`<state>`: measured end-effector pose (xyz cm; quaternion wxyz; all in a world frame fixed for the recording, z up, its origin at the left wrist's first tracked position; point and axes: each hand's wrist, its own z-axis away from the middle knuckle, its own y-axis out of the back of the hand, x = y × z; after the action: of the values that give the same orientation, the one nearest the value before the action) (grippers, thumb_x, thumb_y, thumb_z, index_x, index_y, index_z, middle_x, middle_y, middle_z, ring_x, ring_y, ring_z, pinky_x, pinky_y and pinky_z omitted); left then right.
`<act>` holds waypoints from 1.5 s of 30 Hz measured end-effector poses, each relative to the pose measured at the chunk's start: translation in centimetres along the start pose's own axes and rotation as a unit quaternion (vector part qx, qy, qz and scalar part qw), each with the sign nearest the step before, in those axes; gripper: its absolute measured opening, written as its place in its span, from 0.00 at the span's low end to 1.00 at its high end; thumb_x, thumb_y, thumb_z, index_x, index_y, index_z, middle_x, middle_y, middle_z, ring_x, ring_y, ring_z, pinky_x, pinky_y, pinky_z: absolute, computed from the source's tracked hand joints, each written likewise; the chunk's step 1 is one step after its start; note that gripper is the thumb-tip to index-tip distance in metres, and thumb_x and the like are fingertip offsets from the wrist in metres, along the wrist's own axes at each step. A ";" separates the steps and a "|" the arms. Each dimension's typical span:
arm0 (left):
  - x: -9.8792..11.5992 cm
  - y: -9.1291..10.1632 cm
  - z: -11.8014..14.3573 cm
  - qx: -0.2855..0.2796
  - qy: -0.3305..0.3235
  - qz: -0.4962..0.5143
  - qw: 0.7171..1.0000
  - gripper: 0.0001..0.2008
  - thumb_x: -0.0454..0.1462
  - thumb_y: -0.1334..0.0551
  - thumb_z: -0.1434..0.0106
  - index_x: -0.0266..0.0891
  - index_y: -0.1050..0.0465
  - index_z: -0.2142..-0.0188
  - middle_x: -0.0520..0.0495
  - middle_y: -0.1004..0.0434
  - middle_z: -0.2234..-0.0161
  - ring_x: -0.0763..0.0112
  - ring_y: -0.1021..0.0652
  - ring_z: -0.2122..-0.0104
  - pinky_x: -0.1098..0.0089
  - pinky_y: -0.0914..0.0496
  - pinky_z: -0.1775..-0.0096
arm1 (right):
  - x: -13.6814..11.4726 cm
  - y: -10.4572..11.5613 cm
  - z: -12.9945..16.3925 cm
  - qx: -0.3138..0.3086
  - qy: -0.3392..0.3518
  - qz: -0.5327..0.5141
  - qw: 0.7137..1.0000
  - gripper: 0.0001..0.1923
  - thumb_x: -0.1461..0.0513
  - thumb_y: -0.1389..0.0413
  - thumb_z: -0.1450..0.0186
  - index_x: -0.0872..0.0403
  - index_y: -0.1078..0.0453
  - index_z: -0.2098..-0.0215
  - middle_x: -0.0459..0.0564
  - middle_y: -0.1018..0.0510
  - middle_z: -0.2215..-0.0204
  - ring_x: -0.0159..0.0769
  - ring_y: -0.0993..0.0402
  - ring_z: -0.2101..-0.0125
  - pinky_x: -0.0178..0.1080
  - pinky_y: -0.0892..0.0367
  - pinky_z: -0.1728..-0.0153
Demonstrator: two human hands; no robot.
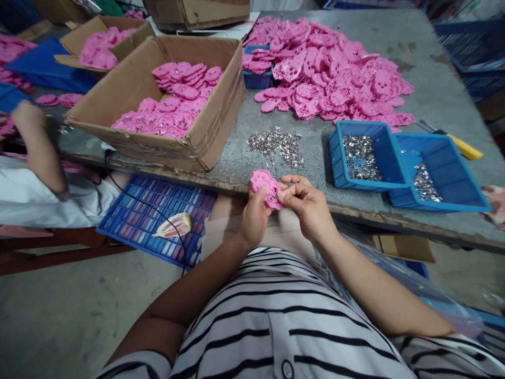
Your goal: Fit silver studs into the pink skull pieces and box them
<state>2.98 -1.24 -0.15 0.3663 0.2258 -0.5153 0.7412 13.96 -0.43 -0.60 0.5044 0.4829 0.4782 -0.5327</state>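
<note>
Between both hands' fingers (284, 193) — the pink piece (265, 185), pinched.

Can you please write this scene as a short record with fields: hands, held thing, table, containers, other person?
left hand: grips pink piece
right hand: fingers pinch the same piece's edge
table: pink pile, loose silver bits
containers: two blue trays with silver bits; cardboard box of pink pieces
other person: an arm at left

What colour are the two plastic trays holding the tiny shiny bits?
Blue plastic trays, seen in the head view.
</note>
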 end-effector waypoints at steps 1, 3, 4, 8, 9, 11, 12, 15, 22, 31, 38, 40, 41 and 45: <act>0.0 0.0 0.0 0.000 -0.001 0.001 1.000 0.17 0.39 0.45 0.36 0.42 0.36 0.48 0.47 0.21 0.58 0.65 0.24 0.49 0.67 0.30 0.52 | 0.0 0.0 0.0 0.001 -0.002 -0.002 1.000 0.14 0.53 0.32 0.52 0.52 0.28 0.82 0.52 0.29 0.58 0.46 0.33 0.49 0.50 0.38 0.45; 0.0 0.0 0.1 0.001 -0.005 -0.001 1.000 0.17 0.39 0.45 0.36 0.42 0.36 0.48 0.47 0.22 0.58 0.65 0.25 0.48 0.67 0.30 0.51 | 0.0 -0.1 0.0 0.001 -0.005 -0.006 1.000 0.14 0.53 0.32 0.52 0.52 0.29 0.82 0.52 0.29 0.58 0.46 0.33 0.49 0.49 0.38 0.46; -0.1 0.0 0.1 0.000 -0.008 -0.003 1.000 0.17 0.40 0.45 0.37 0.43 0.36 0.48 0.47 0.22 0.57 0.65 0.25 0.48 0.67 0.30 0.51 | 0.0 -0.1 0.0 0.002 -0.007 -0.009 1.000 0.13 0.54 0.32 0.52 0.52 0.29 0.82 0.52 0.29 0.57 0.46 0.33 0.49 0.49 0.37 0.46; -0.2 0.1 0.1 -0.002 -0.027 -0.009 1.000 0.19 0.41 0.41 0.38 0.45 0.36 0.48 0.48 0.23 0.55 0.64 0.25 0.47 0.67 0.30 0.51 | 0.0 -0.1 -0.1 0.004 -0.018 -0.025 1.000 0.13 0.55 0.32 0.53 0.52 0.29 0.82 0.52 0.29 0.57 0.45 0.32 0.50 0.49 0.38 0.46; -0.3 0.2 0.2 0.000 -0.030 -0.010 0.999 0.19 0.41 0.41 0.38 0.45 0.36 0.47 0.49 0.23 0.54 0.64 0.25 0.47 0.68 0.30 0.51 | 0.0 -0.1 -0.1 0.002 -0.019 -0.025 1.000 0.14 0.55 0.32 0.53 0.52 0.30 0.82 0.52 0.29 0.58 0.45 0.32 0.51 0.49 0.38 0.46; -0.4 0.2 0.2 0.003 -0.034 -0.013 0.999 0.19 0.40 0.41 0.38 0.46 0.36 0.46 0.49 0.23 0.54 0.65 0.25 0.46 0.68 0.30 0.51 | 0.1 -0.1 -0.1 -0.004 -0.017 -0.019 1.000 0.15 0.54 0.32 0.52 0.53 0.30 0.82 0.53 0.29 0.58 0.45 0.32 0.52 0.50 0.38 0.46; -0.5 0.3 0.2 0.003 -0.036 -0.010 0.999 0.19 0.39 0.42 0.38 0.45 0.36 0.46 0.49 0.23 0.54 0.65 0.26 0.46 0.68 0.30 0.51 | 0.2 -0.1 -0.1 -0.006 -0.012 -0.015 1.000 0.15 0.53 0.33 0.51 0.53 0.31 0.81 0.52 0.29 0.58 0.45 0.32 0.52 0.49 0.38 0.47; -0.5 0.1 0.3 -0.006 -0.042 0.018 0.999 0.19 0.38 0.43 0.37 0.44 0.37 0.46 0.48 0.22 0.55 0.65 0.25 0.47 0.68 0.30 0.50 | 0.7 -0.2 0.0 0.002 0.019 -0.002 1.000 0.15 0.53 0.33 0.50 0.52 0.32 0.80 0.52 0.30 0.56 0.43 0.31 0.52 0.48 0.37 0.48; 0.2 -0.7 0.5 -0.014 -0.012 0.018 1.000 0.17 0.41 0.44 0.37 0.41 0.36 0.49 0.45 0.22 0.57 0.61 0.22 0.51 0.64 0.27 0.53 | 0.8 -0.1 -0.1 -0.001 0.027 -0.047 0.999 0.17 0.53 0.32 0.50 0.51 0.34 0.76 0.52 0.27 0.56 0.44 0.29 0.52 0.46 0.35 0.52; 0.3 0.9 0.3 -0.076 -0.036 -0.036 0.996 0.21 0.37 0.39 0.46 0.41 0.39 0.52 0.47 0.23 0.63 0.60 0.19 0.61 0.60 0.25 0.59 | -5.6 12.5 -7.4 0.298 0.128 0.289 0.900 0.06 0.63 0.38 0.43 0.53 0.30 0.68 0.56 0.24 0.65 0.39 0.29 0.66 0.41 0.36 0.63; 0.0 1.2 0.4 -0.098 -0.030 -0.101 0.990 0.20 0.33 0.39 0.52 0.40 0.38 0.59 0.49 0.23 0.64 0.65 0.19 0.67 0.64 0.25 0.65 | -4.9 12.8 -9.2 0.024 -0.166 0.706 0.688 0.11 0.66 0.44 0.40 0.60 0.22 0.61 0.66 0.20 0.57 0.54 0.24 0.54 0.43 0.33 0.58; 0.2 1.3 0.4 -0.091 -0.028 -0.106 0.990 0.20 0.32 0.39 0.53 0.40 0.39 0.59 0.49 0.23 0.64 0.64 0.19 0.67 0.65 0.25 0.66 | -4.4 12.5 -9.2 0.027 -0.161 0.727 0.667 0.14 0.65 0.46 0.38 0.61 0.23 0.56 0.67 0.21 0.54 0.55 0.25 0.52 0.44 0.32 0.57; 0.2 1.4 0.5 -0.086 -0.027 -0.106 0.990 0.21 0.32 0.39 0.53 0.40 0.39 0.58 0.48 0.22 0.64 0.63 0.19 0.66 0.66 0.25 0.66 | -4.3 12.5 -9.3 0.030 -0.160 0.734 0.659 0.15 0.64 0.47 0.37 0.60 0.23 0.55 0.67 0.22 0.53 0.55 0.25 0.51 0.44 0.32 0.57; 0.3 1.6 0.4 -0.081 -0.024 -0.104 0.991 0.26 0.32 0.40 0.54 0.40 0.41 0.53 0.48 0.22 0.64 0.62 0.18 0.65 0.64 0.25 0.65 | -4.2 13.2 -9.2 0.037 -0.170 0.748 0.641 0.17 0.63 0.45 0.38 0.59 0.24 0.53 0.66 0.22 0.52 0.55 0.25 0.51 0.44 0.31 0.58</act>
<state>1.56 -1.79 -0.73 0.4458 0.2656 -0.5565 0.6489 27.55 8.65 2.63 0.7847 0.5954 -0.1600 -0.0639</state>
